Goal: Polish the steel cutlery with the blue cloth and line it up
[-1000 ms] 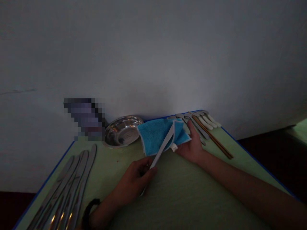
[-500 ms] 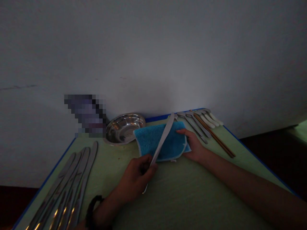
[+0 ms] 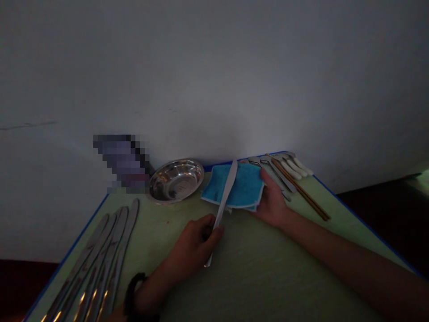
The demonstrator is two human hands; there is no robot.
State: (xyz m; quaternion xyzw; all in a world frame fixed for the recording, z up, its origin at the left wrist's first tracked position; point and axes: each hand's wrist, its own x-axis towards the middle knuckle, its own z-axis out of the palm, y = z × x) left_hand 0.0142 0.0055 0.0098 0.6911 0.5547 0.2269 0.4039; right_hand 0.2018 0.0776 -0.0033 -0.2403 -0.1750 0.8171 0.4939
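A silver table knife [image 3: 229, 182] is gripped at its handle by my left hand [image 3: 197, 239], which wears a dark band at the wrist. Its blade points away from me and lies in front of a folded blue cloth [image 3: 248, 185]. My right hand [image 3: 273, 201] holds that cloth from its right side, the palm behind and beneath it; most of those fingers are hidden. Whether blade and cloth touch, I cannot tell. Several more table knives [image 3: 110, 241] lie side by side at the table's left.
A shiny metal bowl [image 3: 177, 181] stands at the back near the wall. Behind my right hand lie metal spoons [image 3: 279, 172], wooden chopsticks [image 3: 301, 192] and several white spoons [image 3: 295, 167]. A pixelated object [image 3: 124, 161] leans at the back left of the green table [image 3: 268, 273].
The cloth has shifted right and been turned, with its lower edge now higher. My right hand has rolled under it. My left hand still holds the knife, slightly farther right.
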